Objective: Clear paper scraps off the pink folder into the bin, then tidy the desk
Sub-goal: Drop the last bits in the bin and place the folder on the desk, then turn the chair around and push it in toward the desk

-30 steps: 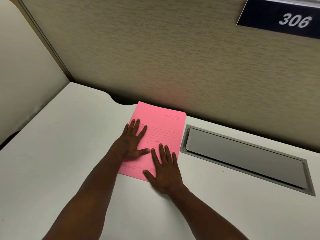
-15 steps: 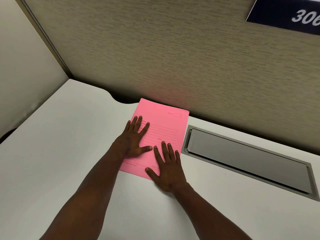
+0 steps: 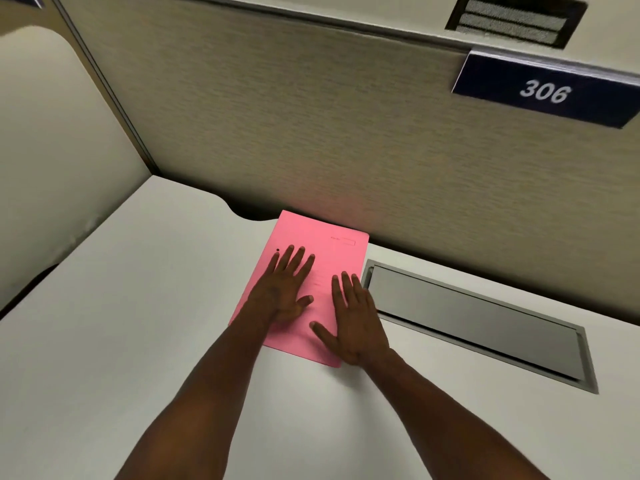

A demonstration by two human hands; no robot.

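A white desk (image 3: 121, 341) fills most of the view, boxed in by a beige fabric partition (image 3: 294, 133) along the back and a cream panel (image 3: 52, 150) on the left. The desk surface looks bare apart from one item: the pink folder (image 3: 322, 247), lying closed and flat near the back edge, its far end close to the partition.

No paper scraps can be seen on the folder or anywhere on the desk, and no bin is in view. Judging from this, the scrap-clearing part looks finished and the work is in its tidying stage, with the folder being squared up or pressed flat. Little seems left to do.

Both of the person's bare forearms reach in from the bottom of the view. The left hand (image 3: 282, 289) lies palm down on the folder's left half, fingers spread and straight, gripping nothing. The right hand (image 3: 353, 318) lies palm down over the folder's right edge and near corner, fingers likewise open and flat, holding nothing.

Just beside the folder on the right, a grey metal cable hatch (image 3: 485, 327) is set into the desk, lid closed; the right hand's fingertips are near its end. A dark blue plate reading 306 (image 3: 543, 91) is mounted high on the partition, with a slotted vent (image 3: 512, 22) above it. A small dark dot (image 3: 277, 250) marks the folder beside the left fingertips. Nothing blocks the hands.
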